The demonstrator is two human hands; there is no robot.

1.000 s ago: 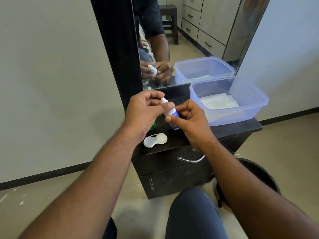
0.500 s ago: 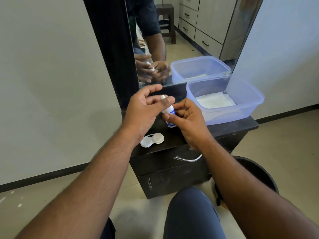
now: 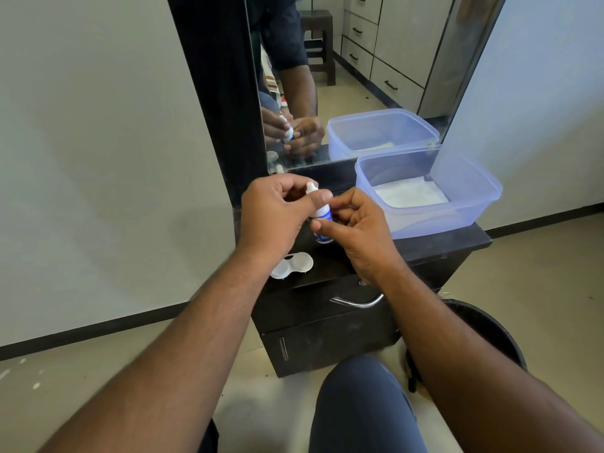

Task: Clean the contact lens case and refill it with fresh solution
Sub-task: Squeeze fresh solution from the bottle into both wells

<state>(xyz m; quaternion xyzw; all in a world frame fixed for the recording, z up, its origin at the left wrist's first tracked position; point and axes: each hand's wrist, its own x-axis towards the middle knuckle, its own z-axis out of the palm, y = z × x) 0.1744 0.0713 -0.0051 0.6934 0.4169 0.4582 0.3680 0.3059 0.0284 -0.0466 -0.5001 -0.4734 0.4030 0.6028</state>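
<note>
Contact lens case (image 3: 292, 265) lies open on the dark worktop (image 3: 425, 243), just below both hands. It looks light, stiff, probably slick; grip its narrow waist. Left hand (image 3: 274, 217) pinches the solution bottle (image 3: 322, 217) cap; right hand (image 3: 356, 230) clasps the body.

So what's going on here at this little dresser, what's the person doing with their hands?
A person seated at a dark dresser holds a small white and blue solution bottle in the right hand, while the left hand pinches its top end. The white contact lens case lies open on the dresser top below the hands, untouched. A clear plastic tub with a white cloth inside sits at the right.
</note>
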